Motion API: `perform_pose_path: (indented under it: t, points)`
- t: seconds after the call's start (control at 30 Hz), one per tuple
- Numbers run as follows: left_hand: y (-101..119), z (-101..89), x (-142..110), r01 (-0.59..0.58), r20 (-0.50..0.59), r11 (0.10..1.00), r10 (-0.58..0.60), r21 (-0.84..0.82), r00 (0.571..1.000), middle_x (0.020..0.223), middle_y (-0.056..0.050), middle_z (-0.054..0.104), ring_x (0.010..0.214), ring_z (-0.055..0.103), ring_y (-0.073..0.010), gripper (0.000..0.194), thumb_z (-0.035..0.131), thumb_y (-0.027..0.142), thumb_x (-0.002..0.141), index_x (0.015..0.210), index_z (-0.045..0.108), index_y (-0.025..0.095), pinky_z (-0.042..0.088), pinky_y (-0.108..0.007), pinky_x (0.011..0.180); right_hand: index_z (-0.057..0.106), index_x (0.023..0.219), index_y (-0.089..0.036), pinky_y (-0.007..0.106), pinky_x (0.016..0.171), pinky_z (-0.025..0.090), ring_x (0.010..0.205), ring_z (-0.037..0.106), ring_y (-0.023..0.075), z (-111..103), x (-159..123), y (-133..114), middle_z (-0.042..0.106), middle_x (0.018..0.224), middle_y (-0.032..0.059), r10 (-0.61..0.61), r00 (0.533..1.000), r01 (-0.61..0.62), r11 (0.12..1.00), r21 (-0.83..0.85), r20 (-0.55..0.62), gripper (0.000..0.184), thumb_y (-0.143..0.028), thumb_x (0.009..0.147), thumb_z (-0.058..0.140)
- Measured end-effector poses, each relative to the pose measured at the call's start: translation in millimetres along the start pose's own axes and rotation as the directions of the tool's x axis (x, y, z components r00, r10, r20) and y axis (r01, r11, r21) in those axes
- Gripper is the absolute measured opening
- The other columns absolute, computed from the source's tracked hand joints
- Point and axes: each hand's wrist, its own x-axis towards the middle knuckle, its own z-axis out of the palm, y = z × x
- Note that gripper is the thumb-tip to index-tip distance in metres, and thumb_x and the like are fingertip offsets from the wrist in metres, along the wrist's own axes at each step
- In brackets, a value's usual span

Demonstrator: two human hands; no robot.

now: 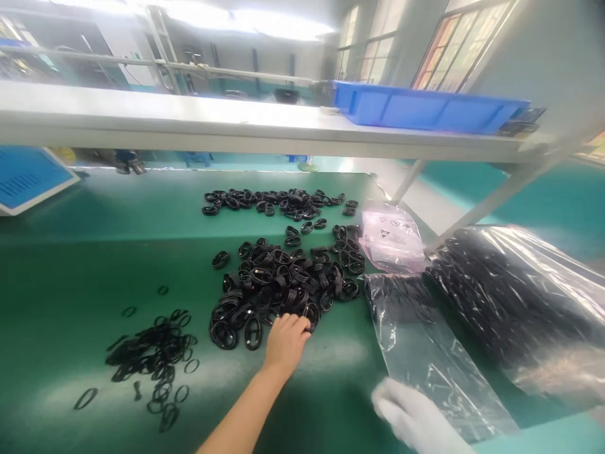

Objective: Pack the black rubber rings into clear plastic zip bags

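Observation:
A heap of black coiled cables (283, 277) lies on the green table in front of me. My left hand (287, 343), bare, reaches into the near edge of this heap. Its fingers are curled on a coiled cable (312, 314), and their tips are partly hidden among the coils. My right hand (411, 410) wears a white glove and is smeared by motion, so its fingers cannot be made out. It is at the left edge of a clear plastic bag (425, 353) with dark contents at its far end; whether they touch is unclear.
Loose black bands (155, 353) lie in a pile at the left. Behind the heap is a row of more coiled cables (278, 202). A pinkish printed bag (392, 236) and a large filled clear bag (510, 296) are at the right. Overhead, a shelf (212, 123) bears a blue bin (425, 108).

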Motion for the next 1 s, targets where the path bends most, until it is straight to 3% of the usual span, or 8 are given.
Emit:
perform_pose_path:
  t: [0.1, 0.2, 0.37, 0.53, 0.63, 0.77, 0.87, 1.0]
  points:
    - [-7.9, -14.9, -37.8, 0.065, 0.076, 0.939, -0.042, -0.338, 0.996, 0.08, 0.002, 0.054, 0.075, 0.05, -0.0129, 0.014, 0.048, 0.017, 0.076, 0.086, 0.055, 0.024, 0.038, -0.025, 0.069, 0.052, 0.107, -0.02, 0.032, 0.064, 0.046, 0.077, 0.058, 0.0187, 33.0, 32.0, -45.8, 0.061, 0.102, 0.0096, -0.082, 0.995, 0.094, 0.948, 0.304, -0.052, 0.042, -0.045, 0.073, 0.048]
    - [-9.0, -29.7, -58.3, 0.076, 0.11, 0.853, -0.023, -0.516, 0.994, 0.084, 0.002, 0.054, 0.074, 0.051, -0.0114, 0.015, 0.049, 0.016, 0.073, 0.084, 0.056, 0.023, 0.04, -0.024, 0.07, 0.031, 0.13, -0.025, 0.039, 0.083, 0.044, 0.107, 0.049, 0.0229, 58.8, 50.6, -65.1, 0.041, 0.131, 0.0113, -0.27, 0.963, 0.232, 0.794, 0.562, -0.016, 0.069, -0.038, 0.068, 0.06]
    - [-9.2, -23.8, -72.6, 0.173, 0.157, 0.775, -0.097, -0.607, 0.983, 0.071, 0.003, 0.053, 0.066, 0.048, -0.0105, 0.009, 0.05, 0.016, 0.07, 0.078, 0.054, 0.02, 0.038, -0.021, 0.062, 0.029, 0.128, -0.023, 0.045, 0.088, 0.041, 0.111, 0.047, 0.0245, 86.4, 59.3, -68.9, 0.048, 0.121, 0.0119, -0.375, 0.895, 0.014, 0.565, 0.825, 0.241, 0.071, -0.036, 0.067, 0.063]
    - [-3.4, -3.0, -87.8, 0.197, 0.085, 0.818, -0.179, -0.54, 0.98, 0.072, 0.004, 0.051, 0.067, 0.045, -0.0108, 0.007, 0.046, 0.019, 0.074, 0.076, 0.053, 0.021, 0.035, -0.022, 0.061, 0.032, 0.123, -0.024, 0.041, 0.079, 0.047, 0.1, 0.052, 0.0243, 102.4, 66.3, -70.0, 0.054, 0.106, 0.0077, -0.31, 0.929, 0.05, 0.644, 0.764, 0.201, 0.081, -0.031, 0.053, 0.073]
    - [-0.2, 0.9, -91.1, 0.218, 0.08, 0.849, -0.205, -0.482, 0.975, 0.075, 0.003, 0.052, 0.069, 0.047, -0.0117, 0.009, 0.044, 0.02, 0.077, 0.077, 0.053, 0.022, 0.035, -0.023, 0.063, 0.041, 0.111, -0.022, 0.039, 0.068, 0.049, 0.085, 0.057, 0.0224, 108.4, 73.8, -69.9, 0.056, 0.094, 0.0042, -0.18, 0.962, -0.028, 0.684, 0.729, 0.206, 0.069, -0.031, 0.051, 0.074]
    - [0.8, 5.0, -90.2, 0.254, 0.093, 0.881, -0.237, -0.4, 0.967, 0.076, 0.003, 0.052, 0.069, 0.047, -0.0121, 0.009, 0.044, 0.019, 0.076, 0.078, 0.052, 0.022, 0.036, -0.023, 0.063, 0.049, 0.096, -0.019, 0.033, 0.059, 0.049, 0.07, 0.057, 0.0164, 110.8, 79.4, -70.2, 0.056, 0.078, 0.0019, -0.12, 0.96, -0.136, 0.588, 0.797, 0.253, 0.039, -0.042, 0.068, 0.061]
    - [1.6, 7.3, -91.5, 0.29, 0.111, 0.878, -0.268, -0.381, 0.957, 0.077, 0.002, 0.054, 0.069, 0.049, -0.0126, 0.011, 0.044, 0.02, 0.075, 0.079, 0.054, 0.023, 0.037, -0.024, 0.063, 0.05, 0.094, -0.017, 0.035, 0.065, 0.049, 0.076, 0.058, 0.0174, 105.7, 78.4, -69.8, 0.058, 0.084, 0.0056, -0.158, 0.922, -0.226, 0.522, 0.822, 0.354, 0.039, -0.05, 0.073, 0.054]
    - [-2.8, -2.1, -90.5, 0.307, 0.178, 0.865, -0.256, -0.397, 0.95, 0.077, 0.002, 0.06, 0.069, 0.053, -0.0136, 0.022, 0.045, 0.023, 0.076, 0.095, 0.056, 0.027, 0.04, -0.025, 0.064, 0.043, 0.104, -0.02, 0.04, 0.07, 0.049, 0.08, 0.058, 0.0188, 92.2, 77.3, -63.9, 0.056, 0.087, 0.0037, -0.183, 0.941, -0.098, 0.658, 0.747, 0.285, 0.044, -0.04, 0.069, 0.061]
